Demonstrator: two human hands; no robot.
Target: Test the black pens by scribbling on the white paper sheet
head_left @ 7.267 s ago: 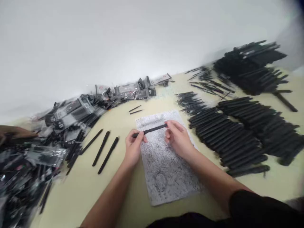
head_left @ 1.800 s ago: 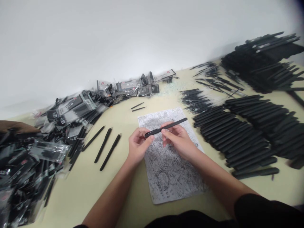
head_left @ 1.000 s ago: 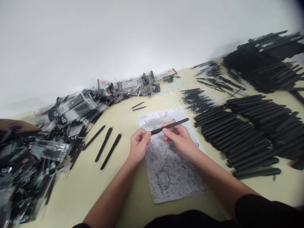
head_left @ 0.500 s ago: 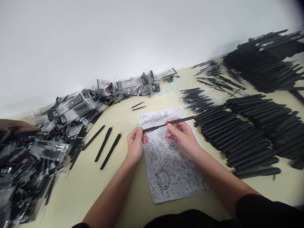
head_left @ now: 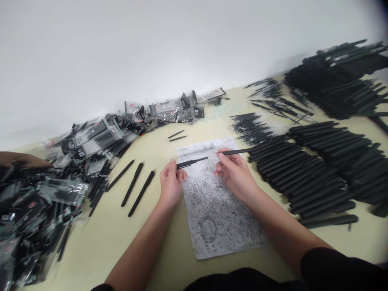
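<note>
Currently, left hand point(head_left: 171, 184) pinches the clipped pen section point(head_left: 187, 163), slim end point(head_left: 201, 159) facing the black barrel point(head_left: 238, 151), which right hand point(head_left: 238, 176) grips. Parts separate, narrow gap between them, above the densely scribbled sheet point(head_left: 218, 218).

soft, bright light glints on clear wrappers point(head_left: 64, 190), with edges blurred and the upper-right corner dark.

Pen rows point(head_left: 298, 173) block the right hand's point(head_left: 235, 173) outward path.

The left hand point(head_left: 171, 186) pinches a slender black pen section point(head_left: 188, 163); the right hand point(head_left: 235, 171), just apart, holds a black pen barrel point(head_left: 235, 152) above a scribble-covered sheet point(head_left: 218, 218).
</note>
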